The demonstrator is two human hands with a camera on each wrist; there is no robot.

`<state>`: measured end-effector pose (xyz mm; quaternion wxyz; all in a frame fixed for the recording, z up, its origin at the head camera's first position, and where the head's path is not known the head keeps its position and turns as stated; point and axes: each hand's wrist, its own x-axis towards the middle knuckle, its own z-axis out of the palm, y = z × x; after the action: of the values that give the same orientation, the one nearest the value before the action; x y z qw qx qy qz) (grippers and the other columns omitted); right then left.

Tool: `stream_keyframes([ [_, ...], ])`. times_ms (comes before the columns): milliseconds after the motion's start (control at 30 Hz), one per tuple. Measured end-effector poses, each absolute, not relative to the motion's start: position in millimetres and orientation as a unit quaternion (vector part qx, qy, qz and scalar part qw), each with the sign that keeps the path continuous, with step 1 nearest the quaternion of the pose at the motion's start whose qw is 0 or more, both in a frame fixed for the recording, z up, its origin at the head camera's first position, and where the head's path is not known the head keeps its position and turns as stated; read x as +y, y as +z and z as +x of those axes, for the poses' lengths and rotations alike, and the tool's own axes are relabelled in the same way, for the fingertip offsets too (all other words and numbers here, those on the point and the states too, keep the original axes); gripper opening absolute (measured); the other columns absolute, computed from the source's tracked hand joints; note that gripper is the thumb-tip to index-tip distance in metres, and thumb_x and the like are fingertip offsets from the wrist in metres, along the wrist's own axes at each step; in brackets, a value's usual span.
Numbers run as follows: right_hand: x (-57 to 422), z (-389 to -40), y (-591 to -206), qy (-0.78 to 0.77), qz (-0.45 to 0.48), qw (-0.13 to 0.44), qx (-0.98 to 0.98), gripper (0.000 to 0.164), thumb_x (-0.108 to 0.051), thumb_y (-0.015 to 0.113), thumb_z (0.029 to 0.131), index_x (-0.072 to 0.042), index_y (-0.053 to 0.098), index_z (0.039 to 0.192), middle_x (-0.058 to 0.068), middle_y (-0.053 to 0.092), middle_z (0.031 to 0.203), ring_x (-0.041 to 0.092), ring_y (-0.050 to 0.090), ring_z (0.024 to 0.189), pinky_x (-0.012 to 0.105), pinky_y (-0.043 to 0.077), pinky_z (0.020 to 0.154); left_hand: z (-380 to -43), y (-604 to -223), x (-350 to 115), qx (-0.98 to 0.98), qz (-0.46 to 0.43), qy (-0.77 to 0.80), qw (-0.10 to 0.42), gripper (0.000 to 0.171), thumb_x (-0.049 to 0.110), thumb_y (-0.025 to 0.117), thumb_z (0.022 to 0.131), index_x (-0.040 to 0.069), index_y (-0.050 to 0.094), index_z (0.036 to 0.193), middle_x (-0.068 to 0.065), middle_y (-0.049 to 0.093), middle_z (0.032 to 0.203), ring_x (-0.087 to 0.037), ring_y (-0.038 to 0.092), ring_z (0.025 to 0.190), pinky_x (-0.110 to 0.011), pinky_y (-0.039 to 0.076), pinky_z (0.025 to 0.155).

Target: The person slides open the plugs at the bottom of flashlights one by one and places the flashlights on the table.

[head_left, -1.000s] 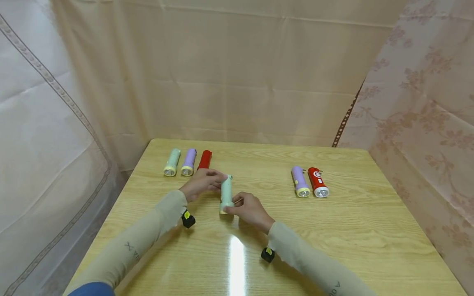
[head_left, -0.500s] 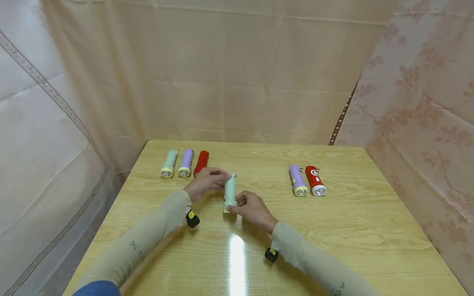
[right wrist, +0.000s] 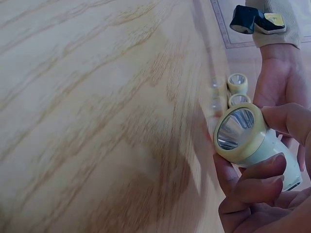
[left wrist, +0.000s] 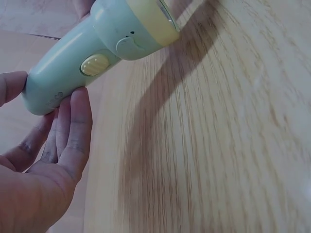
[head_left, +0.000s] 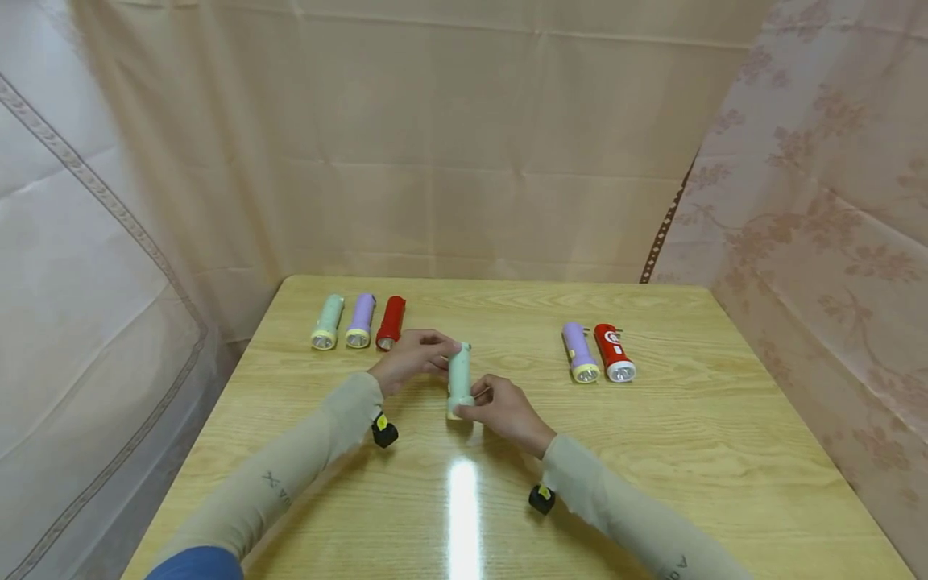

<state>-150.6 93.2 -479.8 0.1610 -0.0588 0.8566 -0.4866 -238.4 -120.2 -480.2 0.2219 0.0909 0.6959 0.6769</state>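
Observation:
A mint-green flashlight (head_left: 459, 375) with a pale yellow head ring is held between both hands, above the middle of the table. My left hand (head_left: 416, 358) pinches its tail end, thumb on one side and fingertips on the other. Around the lamp end, the thumb and fingers of my right hand (head_left: 507, 409) grip it. In the left wrist view the flashlight (left wrist: 73, 63) shows a yellow ridged switch and a small face on its head. The right wrist view looks into the flashlight's silver reflector (right wrist: 236, 128), which is unlit.
At the back left lie a mint-green flashlight (head_left: 328, 321), a purple flashlight (head_left: 360, 320) and a red flashlight (head_left: 391, 322) in a row. Toward the right, another purple flashlight (head_left: 580, 352) lies beside a red flashlight with a white ring (head_left: 615, 353). Fabric curtains (head_left: 471, 145) surround the wooden table (head_left: 652, 467).
Both hands and the mint-green flashlight have drifted slightly to the right across the view. The grip of each hand looks the same, and the other flashlights stay in their rows.

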Motion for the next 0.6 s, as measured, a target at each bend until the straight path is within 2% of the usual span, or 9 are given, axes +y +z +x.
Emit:
stream_keyframes([
  [600, 115, -154, -485, -0.476, -0.045, 0.141, 0.867, 0.046, -0.037, 0.085, 0.086, -0.007, 0.062, 0.113, 0.005, 0.067, 0.104, 0.021, 0.062, 0.095, 0.034, 0.052, 0.077, -241, -480, -99, 0.683, 0.108, 0.685, 0.228, 0.037, 0.028, 0.076, 0.097, 0.002, 0.068, 0.121, -0.016, 0.07, 0.12, -0.031, 0.072, 0.097, -0.053, 0.055, 0.096],
])
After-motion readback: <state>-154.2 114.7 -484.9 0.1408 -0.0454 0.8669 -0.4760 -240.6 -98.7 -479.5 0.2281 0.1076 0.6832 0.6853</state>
